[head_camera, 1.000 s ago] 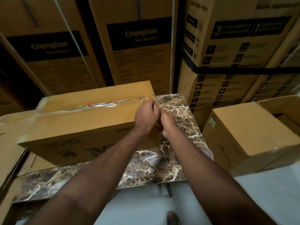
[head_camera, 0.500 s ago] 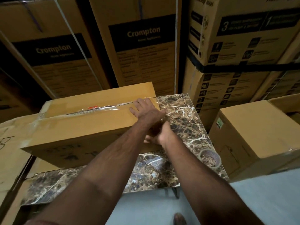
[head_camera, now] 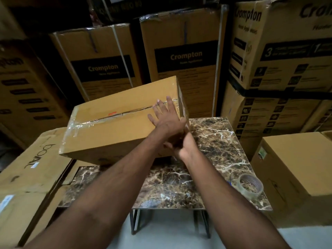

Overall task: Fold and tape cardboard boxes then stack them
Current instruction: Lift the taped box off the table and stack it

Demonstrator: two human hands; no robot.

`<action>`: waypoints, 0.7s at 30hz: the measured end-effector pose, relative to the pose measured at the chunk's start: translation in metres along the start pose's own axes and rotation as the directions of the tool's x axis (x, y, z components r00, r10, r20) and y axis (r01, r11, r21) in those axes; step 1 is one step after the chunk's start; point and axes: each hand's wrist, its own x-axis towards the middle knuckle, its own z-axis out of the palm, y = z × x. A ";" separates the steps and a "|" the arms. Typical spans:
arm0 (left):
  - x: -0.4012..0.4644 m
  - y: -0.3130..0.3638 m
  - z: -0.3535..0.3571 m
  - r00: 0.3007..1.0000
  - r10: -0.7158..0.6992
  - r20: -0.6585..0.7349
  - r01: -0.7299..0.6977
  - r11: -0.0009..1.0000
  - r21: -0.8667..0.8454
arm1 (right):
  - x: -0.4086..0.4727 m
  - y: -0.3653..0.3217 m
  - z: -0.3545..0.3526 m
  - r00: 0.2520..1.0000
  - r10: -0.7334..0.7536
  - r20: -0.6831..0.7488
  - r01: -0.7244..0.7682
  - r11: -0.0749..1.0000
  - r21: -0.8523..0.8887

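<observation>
Pressing tape on a plain brown cardboard box (head_camera: 115, 130)

Left hand (head_camera: 166, 116), fingers spread, is lying flat on its taped top; right hand (head_camera: 181, 143), fingers unclear, is meeting its near-right corner over the marble-patterned table (head_camera: 221, 150).

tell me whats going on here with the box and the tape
A person is sealing a cardboard box that sits on a marble-topped table. The left hand lies flat, fingers straight, on the clear tape along the top seam, near the box's right end. The right hand is against that end, its fingers hidden. A tape roll rests on the table's near right corner.
</observation>
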 end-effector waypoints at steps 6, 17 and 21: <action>-0.038 -0.024 -0.060 0.977 -0.006 -0.215 -0.039 0.978 -0.205 | -0.035 0.007 0.054 0.985 -0.171 0.019 0.171 0.958 -0.232; -0.084 -0.033 -0.102 0.838 -0.111 -0.534 -0.342 0.655 -0.674 | -0.082 -0.029 0.081 0.795 -0.604 0.058 0.535 0.652 -0.538; -0.060 -0.059 -0.134 0.813 -0.342 -0.471 -0.222 0.566 -0.794 | -0.081 -0.040 0.066 0.772 -0.631 0.076 0.516 0.551 -0.656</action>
